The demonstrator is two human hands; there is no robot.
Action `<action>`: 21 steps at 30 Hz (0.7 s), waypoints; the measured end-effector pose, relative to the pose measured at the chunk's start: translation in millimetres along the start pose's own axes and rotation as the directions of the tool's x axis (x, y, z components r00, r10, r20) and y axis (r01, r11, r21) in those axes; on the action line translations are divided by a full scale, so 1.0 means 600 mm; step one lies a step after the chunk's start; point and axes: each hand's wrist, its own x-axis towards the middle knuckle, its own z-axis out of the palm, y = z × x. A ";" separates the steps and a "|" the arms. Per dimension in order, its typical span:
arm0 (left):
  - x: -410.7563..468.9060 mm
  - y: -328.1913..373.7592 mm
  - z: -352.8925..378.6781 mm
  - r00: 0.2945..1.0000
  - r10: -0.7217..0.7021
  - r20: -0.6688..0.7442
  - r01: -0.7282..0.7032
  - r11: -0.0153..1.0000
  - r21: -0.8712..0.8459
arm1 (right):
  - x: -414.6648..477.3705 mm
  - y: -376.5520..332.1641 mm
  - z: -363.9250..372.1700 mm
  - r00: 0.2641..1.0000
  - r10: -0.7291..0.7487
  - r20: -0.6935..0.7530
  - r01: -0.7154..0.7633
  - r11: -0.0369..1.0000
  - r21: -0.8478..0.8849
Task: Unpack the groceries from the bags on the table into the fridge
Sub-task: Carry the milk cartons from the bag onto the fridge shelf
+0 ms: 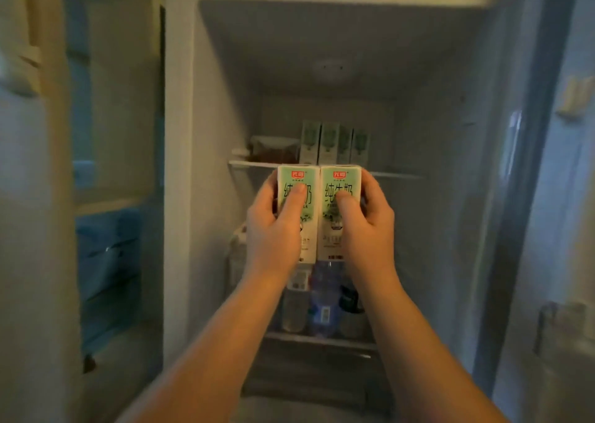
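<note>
Holding one milk carton apiece, both hands are raised in front of the open fridge (219, 101). The left hand (273, 226) grips the left carton (297, 178), thumb across its printed face and fingers wrapped behind. The right hand (367, 223) grips the right carton (339, 181) the same way. The two cartons stand upright with their long axes vertical, pressed side to side so that they touch along the inner edges.

The upper shelf (396, 175) lies at twelve o'clock from the hands, and its front edge crosses just behind the carton tops. A row of like cartons (335, 142) stands upright at the back of that shelf, also at twelve o'clock. A lidded container (273, 149) sits at about eleven. At six o'clock, under the held cartons, bottles (325, 297) stand on a lower shelf (322, 339).

By my reading, the carton bases hang below the level of the upper shelf. The coming move therefore looks like a lift followed by a straight push toward twelve, keeping both cartons vertical. Neither hand is clearly nearer the shelf, since they sit level with each other.
</note>
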 end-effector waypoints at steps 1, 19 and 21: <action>0.028 0.003 0.012 1.000 0.020 0.020 -0.020 1.000 -0.024 | 0.028 -0.003 0.001 1.000 -0.025 -0.016 0.025 1.000 -0.013; 0.359 -0.039 0.193 0.939 -0.004 0.344 -0.015 0.998 0.053 | 0.339 0.042 -0.031 0.975 -0.016 -0.223 -0.063 0.937 -0.343; 0.376 -0.049 0.206 0.922 -0.061 0.382 0.045 0.998 0.050 | 0.358 0.048 -0.039 0.973 0.039 -0.228 -0.118 0.930 -0.347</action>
